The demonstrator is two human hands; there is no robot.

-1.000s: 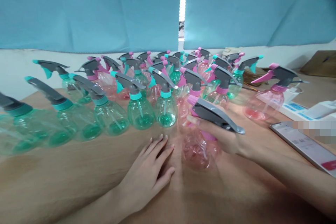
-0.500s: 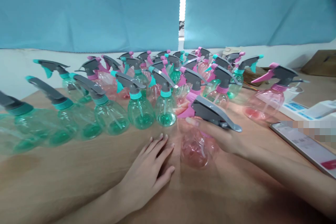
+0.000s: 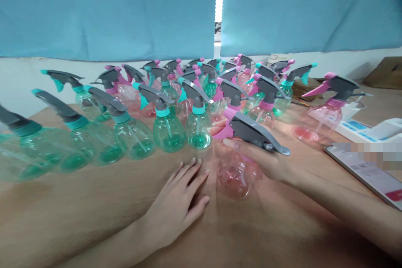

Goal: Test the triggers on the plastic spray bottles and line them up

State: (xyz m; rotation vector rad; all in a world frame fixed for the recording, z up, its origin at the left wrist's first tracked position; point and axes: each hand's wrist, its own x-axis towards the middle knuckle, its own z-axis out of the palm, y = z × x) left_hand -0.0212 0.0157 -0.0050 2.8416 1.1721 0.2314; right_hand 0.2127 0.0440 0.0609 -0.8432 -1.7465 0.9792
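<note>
My right hand [image 3: 266,157] is wrapped round the neck of a pink spray bottle [image 3: 234,178], just under its grey and pink trigger head. The bottle is clear pink plastic and appears to stand on the wooden table [image 3: 109,217]; part of its neck is hidden by my fingers. Palm down, my left hand [image 3: 177,194] lies flat on the table to the left of that bottle, fingers apart and holding nothing. Just beyond my left fingertips stand a green spray bottle [image 3: 199,132] and another green spray bottle [image 3: 169,134].
Several green and pink spray bottles fill the table's back and left side. A separate pink spray bottle [image 3: 320,121] stands at right, near a white power strip [image 3: 358,127] and a phone [image 3: 361,171]. Behind hangs a blue curtain [image 3: 109,12]; a cardboard box [image 3: 385,73] sits far right.
Both hands and the held pink spray bottle stay practically where they were. The whole view has shifted very slightly.
</note>
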